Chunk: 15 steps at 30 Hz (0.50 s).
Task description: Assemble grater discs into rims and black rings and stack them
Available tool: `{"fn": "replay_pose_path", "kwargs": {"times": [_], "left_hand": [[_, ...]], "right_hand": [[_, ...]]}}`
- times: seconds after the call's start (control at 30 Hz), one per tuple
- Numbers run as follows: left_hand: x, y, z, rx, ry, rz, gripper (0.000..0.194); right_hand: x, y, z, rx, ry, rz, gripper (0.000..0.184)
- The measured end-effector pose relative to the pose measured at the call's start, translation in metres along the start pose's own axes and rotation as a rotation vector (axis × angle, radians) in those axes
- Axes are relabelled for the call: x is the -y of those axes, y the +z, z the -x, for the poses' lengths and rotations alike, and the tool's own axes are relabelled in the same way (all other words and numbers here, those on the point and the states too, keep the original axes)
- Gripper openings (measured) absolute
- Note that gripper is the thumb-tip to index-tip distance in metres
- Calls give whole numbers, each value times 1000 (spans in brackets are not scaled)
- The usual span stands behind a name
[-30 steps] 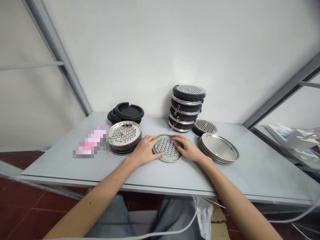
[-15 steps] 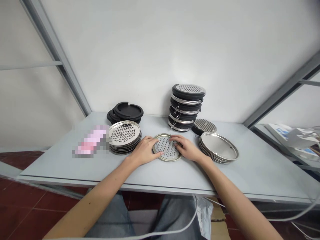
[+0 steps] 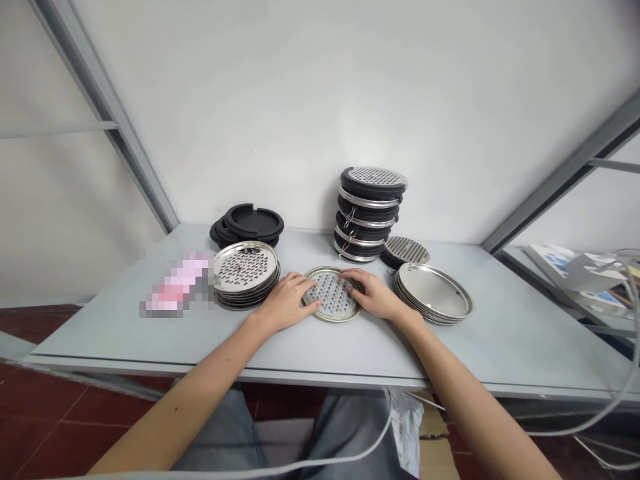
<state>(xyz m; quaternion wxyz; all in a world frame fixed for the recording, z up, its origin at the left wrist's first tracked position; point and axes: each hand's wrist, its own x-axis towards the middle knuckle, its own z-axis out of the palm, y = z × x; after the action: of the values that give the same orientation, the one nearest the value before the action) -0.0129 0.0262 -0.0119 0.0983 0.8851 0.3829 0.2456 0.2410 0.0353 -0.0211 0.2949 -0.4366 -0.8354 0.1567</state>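
A round metal grater disc (image 3: pixel 330 297), full of small holes, lies flat on the table in front of me. My left hand (image 3: pixel 290 298) grips its left rim, thumb at the near side and fingers at the far side. On the opposite side my right hand (image 3: pixel 370 293) curls its fingers over the upper right of the disc. Close to my left hand stands a stack of coarser grater discs (image 3: pixel 244 267). Plain metal round plates (image 3: pixel 434 290) are piled just right of my right hand.
Notched black rings (image 3: pixel 254 223) are heaped at the back left. A tall stack of black-and-silver round graters with wire clips (image 3: pixel 369 217) stands by the wall, a ridged disc (image 3: pixel 407 250) beside it. A blurred pink item (image 3: pixel 180 283) lies left; a white cable (image 3: pixel 350 460) crosses my lap.
The view has shifted slightly, moving everything a little to the left in the picture. Both hands stay on the grater disc in the same hold.
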Motion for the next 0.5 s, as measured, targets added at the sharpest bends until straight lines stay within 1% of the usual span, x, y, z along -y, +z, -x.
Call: {"fn": "replay_pose_path", "kwargs": {"times": [0.13,0.27,0.4,0.5], "left_hand": [[3,3,-1,-5,9,-7,30],[6,6,-2,-47,21,-42,26],[5,6,-2,-94,41,-55,28],[4,5,-2,-141,62,-29,23]], "right_hand": [[-1,-1,0,-9,35,9,30],[-2,-1,0,-6,86,38,30],[-4,-1,1,-1,88,63,29],[-5,-1,1,-18,76,81,28]]}}
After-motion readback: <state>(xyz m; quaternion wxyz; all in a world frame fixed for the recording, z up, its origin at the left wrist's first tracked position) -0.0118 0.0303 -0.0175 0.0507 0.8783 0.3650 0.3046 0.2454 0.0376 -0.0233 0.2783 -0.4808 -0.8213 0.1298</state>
